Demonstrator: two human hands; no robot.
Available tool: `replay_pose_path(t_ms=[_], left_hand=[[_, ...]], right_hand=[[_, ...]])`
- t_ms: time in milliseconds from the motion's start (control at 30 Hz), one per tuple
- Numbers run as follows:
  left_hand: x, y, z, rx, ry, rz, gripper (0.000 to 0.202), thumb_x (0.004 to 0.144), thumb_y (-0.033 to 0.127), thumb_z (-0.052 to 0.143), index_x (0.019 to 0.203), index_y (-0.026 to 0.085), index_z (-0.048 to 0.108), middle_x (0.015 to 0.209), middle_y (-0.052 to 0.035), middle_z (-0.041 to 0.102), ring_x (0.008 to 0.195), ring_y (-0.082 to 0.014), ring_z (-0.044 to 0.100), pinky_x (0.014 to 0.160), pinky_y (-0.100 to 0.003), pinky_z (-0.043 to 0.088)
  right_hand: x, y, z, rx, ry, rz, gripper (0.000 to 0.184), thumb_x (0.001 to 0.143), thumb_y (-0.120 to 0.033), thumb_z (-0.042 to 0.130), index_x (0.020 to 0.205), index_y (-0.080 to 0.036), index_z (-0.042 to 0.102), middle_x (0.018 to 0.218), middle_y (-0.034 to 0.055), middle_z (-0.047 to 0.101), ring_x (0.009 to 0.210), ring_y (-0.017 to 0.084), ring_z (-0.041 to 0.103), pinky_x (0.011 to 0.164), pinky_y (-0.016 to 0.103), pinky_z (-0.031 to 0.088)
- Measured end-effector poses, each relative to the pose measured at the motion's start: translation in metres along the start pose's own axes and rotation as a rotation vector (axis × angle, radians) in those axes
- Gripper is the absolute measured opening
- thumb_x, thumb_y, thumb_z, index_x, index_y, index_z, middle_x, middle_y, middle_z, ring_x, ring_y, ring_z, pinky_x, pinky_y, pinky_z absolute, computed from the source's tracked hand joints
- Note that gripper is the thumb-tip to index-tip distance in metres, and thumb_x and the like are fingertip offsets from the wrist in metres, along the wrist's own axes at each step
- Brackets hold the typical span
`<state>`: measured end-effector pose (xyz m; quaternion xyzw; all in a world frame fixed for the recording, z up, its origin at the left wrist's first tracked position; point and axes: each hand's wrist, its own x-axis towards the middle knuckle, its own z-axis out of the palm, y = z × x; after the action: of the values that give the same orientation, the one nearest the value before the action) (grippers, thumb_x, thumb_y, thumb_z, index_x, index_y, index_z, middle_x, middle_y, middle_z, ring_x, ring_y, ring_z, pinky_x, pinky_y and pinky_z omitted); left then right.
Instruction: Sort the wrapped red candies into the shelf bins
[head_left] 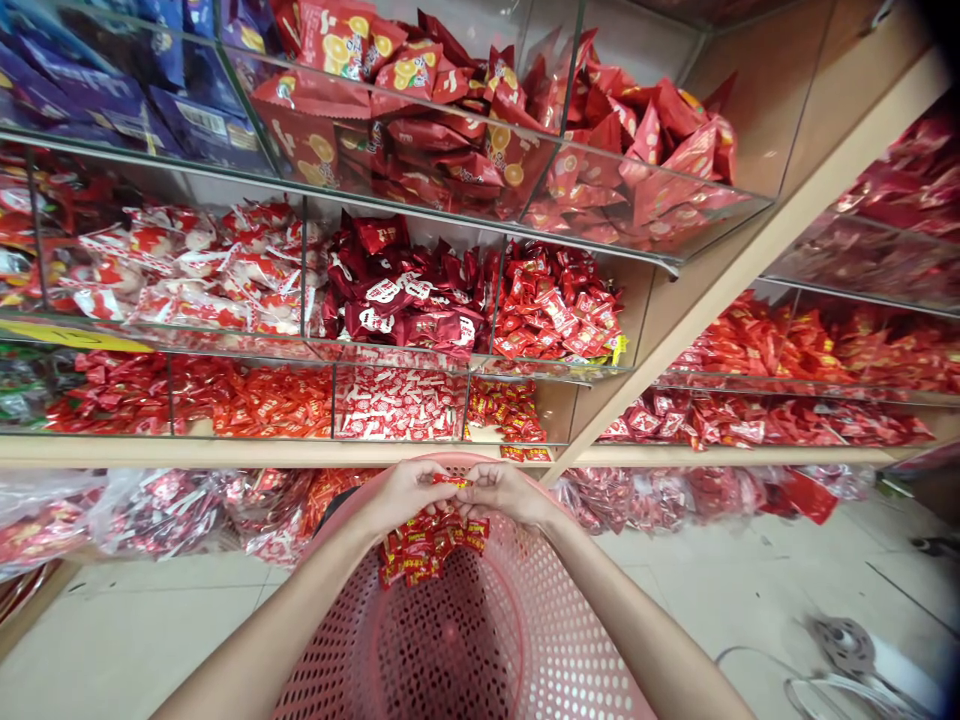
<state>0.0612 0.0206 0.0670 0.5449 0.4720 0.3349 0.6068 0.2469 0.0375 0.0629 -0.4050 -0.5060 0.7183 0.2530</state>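
Pinching a small red packet between them, the left hand and right hand meet over the pink basket, with more red-and-yellow packets just below.

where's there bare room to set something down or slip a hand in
Inside the pink basket, below the heaped red packets; also the floor tiles left of it, bordered by bagged sweets. Crowded: most shelves, and the basket's far side, around left hand and right hand.
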Motion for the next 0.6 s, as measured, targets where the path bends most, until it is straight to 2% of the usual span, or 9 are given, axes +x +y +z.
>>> replay_pose_path(t_ms=[133,300,500,600], left_hand=[[0.0003,0.0003,-0.0004,-0.011,0.015,0.012,0.027,0.069,0.043,0.064,0.072,0.016,0.061,0.058,0.0032,0.059,0.055,-0.0091,0.052,0.057,-0.023,0.04],[0.002,-0.0054,-0.0011,-0.018,0.025,0.028,0.026,0.069,0.042,0.064,0.071,0.017,0.062,0.059,0.0031,0.061,0.056,-0.009,0.053,0.058,-0.023,0.039],[-0.0009,-0.0027,-0.0026,-0.099,-0.009,-0.063,0.026,0.07,0.041,0.064,0.078,0.016,0.064,0.065,0.0009,0.065,0.057,-0.0091,0.055,0.059,-0.024,0.042],[-0.0001,-0.0002,-0.0017,-0.053,0.027,0.016,0.023,0.071,0.038,0.064,0.076,0.015,0.064,0.063,0.0004,0.064,0.057,-0.009,0.054,0.058,-0.023,0.042]], right_hand=[[-0.0029,-0.0062,0.0025,-0.02,0.009,-0.002,0.039,0.052,-0.043,0.079,0.071,-0.015,0.059,0.064,-0.0005,0.067,0.058,0.01,0.062,0.057,0.022,0.048],[-0.0043,-0.0063,0.0025,-0.022,0.035,-0.035,0.039,0.063,-0.048,0.072,0.079,-0.015,0.061,0.071,0.0021,0.069,0.062,0.011,0.064,0.061,0.024,0.048],[-0.0014,-0.0037,-0.0003,-0.033,0.07,-0.073,0.039,0.06,-0.048,0.074,0.074,-0.014,0.062,0.063,0.0006,0.067,0.058,0.011,0.061,0.06,0.024,0.048],[-0.0028,-0.0047,-0.0015,0.031,0.062,-0.022,0.039,0.063,-0.048,0.072,0.08,-0.014,0.063,0.07,0.0027,0.069,0.062,0.011,0.064,0.064,0.025,0.05]])
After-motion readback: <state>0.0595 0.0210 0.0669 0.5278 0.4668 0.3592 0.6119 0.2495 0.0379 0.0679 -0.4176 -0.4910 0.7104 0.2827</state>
